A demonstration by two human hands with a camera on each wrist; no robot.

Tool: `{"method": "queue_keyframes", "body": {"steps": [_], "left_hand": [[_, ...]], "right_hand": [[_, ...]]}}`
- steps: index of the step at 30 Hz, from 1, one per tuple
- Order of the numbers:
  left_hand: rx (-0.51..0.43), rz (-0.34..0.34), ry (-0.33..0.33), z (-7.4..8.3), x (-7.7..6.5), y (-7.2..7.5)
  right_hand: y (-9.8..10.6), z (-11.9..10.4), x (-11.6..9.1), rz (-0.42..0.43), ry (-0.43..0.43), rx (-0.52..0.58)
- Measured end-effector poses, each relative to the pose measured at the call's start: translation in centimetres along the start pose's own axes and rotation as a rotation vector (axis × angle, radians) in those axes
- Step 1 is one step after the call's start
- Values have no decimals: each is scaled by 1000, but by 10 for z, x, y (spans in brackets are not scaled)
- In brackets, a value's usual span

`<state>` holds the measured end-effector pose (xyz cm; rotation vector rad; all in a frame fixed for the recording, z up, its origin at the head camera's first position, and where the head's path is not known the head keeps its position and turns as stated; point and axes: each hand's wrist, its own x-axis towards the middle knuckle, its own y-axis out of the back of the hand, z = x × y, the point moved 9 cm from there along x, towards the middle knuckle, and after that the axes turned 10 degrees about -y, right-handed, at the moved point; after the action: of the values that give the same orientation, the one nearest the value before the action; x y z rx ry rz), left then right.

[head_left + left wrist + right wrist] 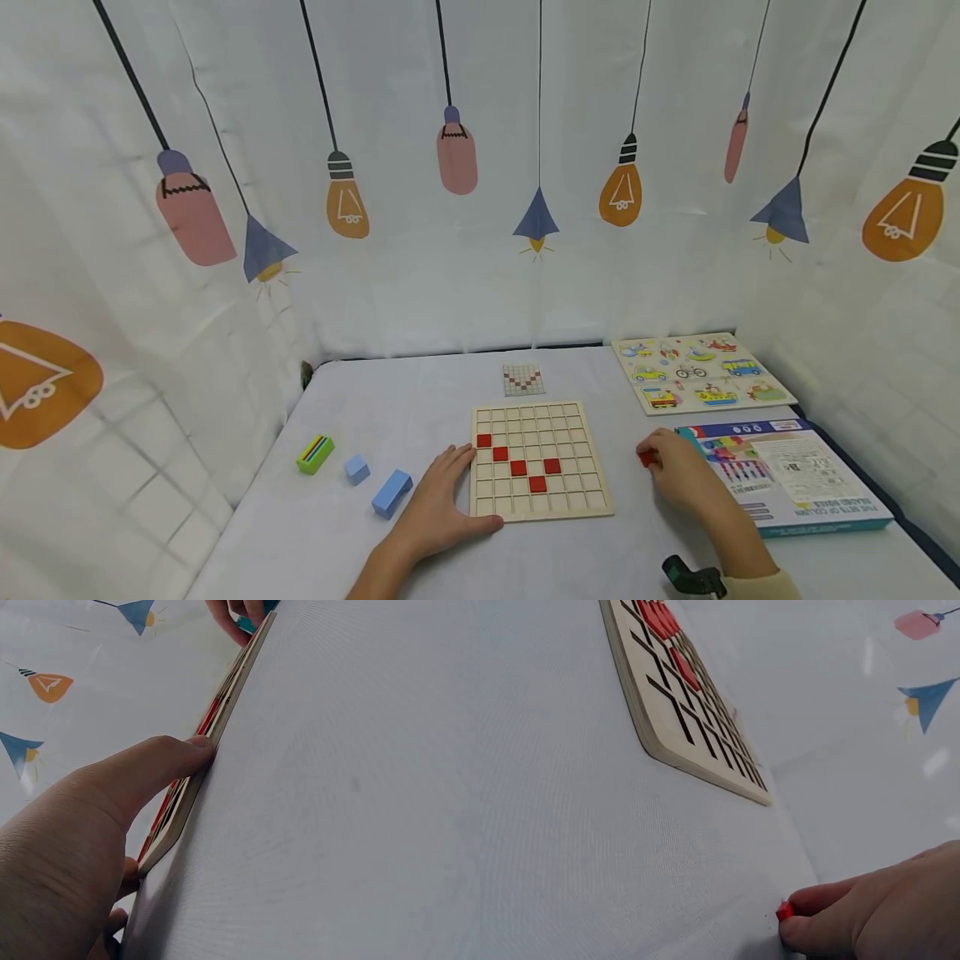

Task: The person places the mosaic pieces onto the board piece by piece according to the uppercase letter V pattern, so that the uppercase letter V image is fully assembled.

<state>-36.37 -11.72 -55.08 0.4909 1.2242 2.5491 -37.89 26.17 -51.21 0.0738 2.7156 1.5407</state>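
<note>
A wooden grid board (540, 508) lies flat on the table, with several red square tiles (537, 484) set in its cells. At its near left corner is my left hand (442, 504), the fingers along the left edge and the thumb touching the near edge, seen closely on the board's side (196, 784) in the left wrist view. To the right of the board, my right hand (678, 467) pinches a small red tile (784, 910) between thumb and fingertips, low over the table. Behind the board lies a small pattern card (523, 380) with a similar grid.
Left of the board are two blue blocks (392, 493) and a green block with colored stripes (315, 454). A flat box (813, 475) lies beside my right forearm. A picture board with vehicles (697, 372) is at the back right. White fabric walls (480, 283) surround the table.
</note>
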Motion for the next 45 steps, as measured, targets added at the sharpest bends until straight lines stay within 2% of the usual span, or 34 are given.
{"method": "queue_keyframes", "body": {"steps": [8,21,33,38,45], "left_hand": [[-11,-3,4,1,-1,0],[5,-8,3,0,1,0],[-5,-5,5,-1,1,0],[-2,-3,4,-1,1,0],[1,-3,8,-1,1,0]], "right_hand": [[-9,5,2,-42,-32,38],[-16,1,8,-15,-4,79],[-26,-8,14,-22,25,119],[-25,-17,17,-11,67,115],[-27,-29,20,-47,108,155]]}}
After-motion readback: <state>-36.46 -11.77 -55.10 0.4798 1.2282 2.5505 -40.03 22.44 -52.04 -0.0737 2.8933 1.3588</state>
